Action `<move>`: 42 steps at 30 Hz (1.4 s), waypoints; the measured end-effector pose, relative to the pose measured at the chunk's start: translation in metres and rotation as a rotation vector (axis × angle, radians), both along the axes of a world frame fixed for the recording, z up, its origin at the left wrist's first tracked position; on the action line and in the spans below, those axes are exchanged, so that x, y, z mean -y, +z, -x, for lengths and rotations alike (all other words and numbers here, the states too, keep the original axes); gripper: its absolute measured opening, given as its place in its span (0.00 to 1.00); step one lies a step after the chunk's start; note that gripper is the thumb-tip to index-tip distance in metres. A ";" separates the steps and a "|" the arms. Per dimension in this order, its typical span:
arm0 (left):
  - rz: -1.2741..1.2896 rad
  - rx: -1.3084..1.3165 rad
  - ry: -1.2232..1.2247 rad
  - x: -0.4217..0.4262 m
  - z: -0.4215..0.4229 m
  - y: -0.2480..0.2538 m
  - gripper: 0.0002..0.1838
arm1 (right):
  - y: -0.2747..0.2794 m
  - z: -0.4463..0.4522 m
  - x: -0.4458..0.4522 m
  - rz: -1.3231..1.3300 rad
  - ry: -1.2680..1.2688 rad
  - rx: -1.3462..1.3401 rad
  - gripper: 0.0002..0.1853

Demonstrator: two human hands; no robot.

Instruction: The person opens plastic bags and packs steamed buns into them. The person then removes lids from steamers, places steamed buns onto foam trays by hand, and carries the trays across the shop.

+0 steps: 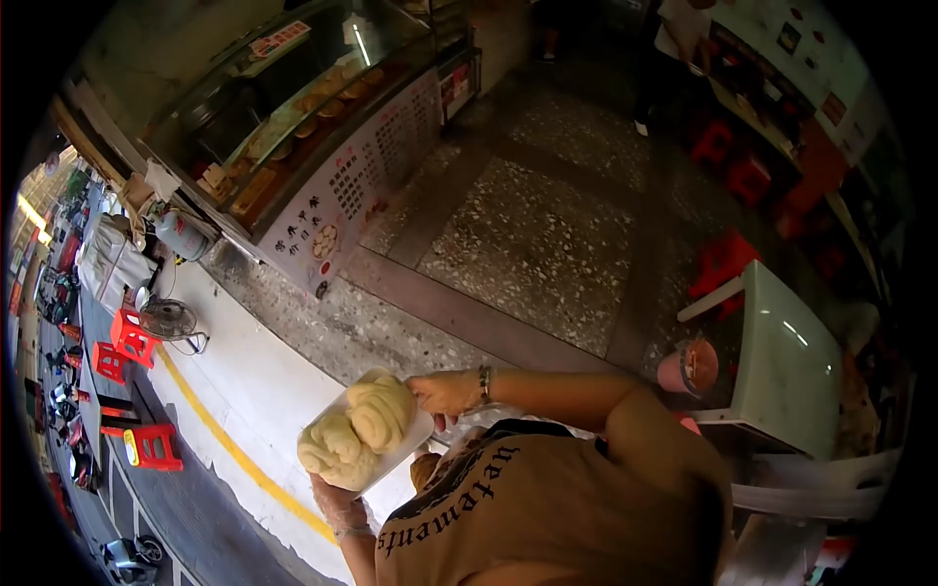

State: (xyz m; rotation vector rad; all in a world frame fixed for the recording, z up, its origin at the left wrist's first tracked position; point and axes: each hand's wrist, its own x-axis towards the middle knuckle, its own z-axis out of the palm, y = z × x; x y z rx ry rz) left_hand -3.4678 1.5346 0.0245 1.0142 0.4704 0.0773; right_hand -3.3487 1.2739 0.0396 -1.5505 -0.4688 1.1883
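Observation:
A white shallow tray is held low in front of my body, tilted in the view. On it lie pale yellow twisted rolls, a smooth swirled roll at the right and a lumpier folded roll at the left; they look like steamed buns. My right hand, with a bracelet at the wrist, is closed on the tray's right edge. My left hand grips its lower left end, partly hidden by the rolls and tray.
A glass food counter with a menu panel stands ahead. At the right are a white table and a pink bucket. A fan and red stools line the street side. A person stands further inside.

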 end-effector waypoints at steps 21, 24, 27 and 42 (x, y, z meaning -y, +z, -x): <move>-0.027 -0.116 -0.026 -0.351 -0.395 0.043 0.24 | 0.021 -0.356 -0.350 -0.245 -0.361 -0.088 0.25; 0.029 -0.050 0.032 -0.405 -0.431 0.029 0.24 | 0.030 -0.402 -0.398 -0.258 -0.290 0.008 0.27; 0.039 -0.180 0.277 -0.474 -0.450 0.016 0.24 | 0.018 -0.453 -0.471 -0.216 -0.199 -0.072 0.28; -0.174 -0.224 0.356 -0.870 -0.636 -0.013 0.19 | -0.052 -0.692 -0.913 -0.097 -0.119 -0.134 0.21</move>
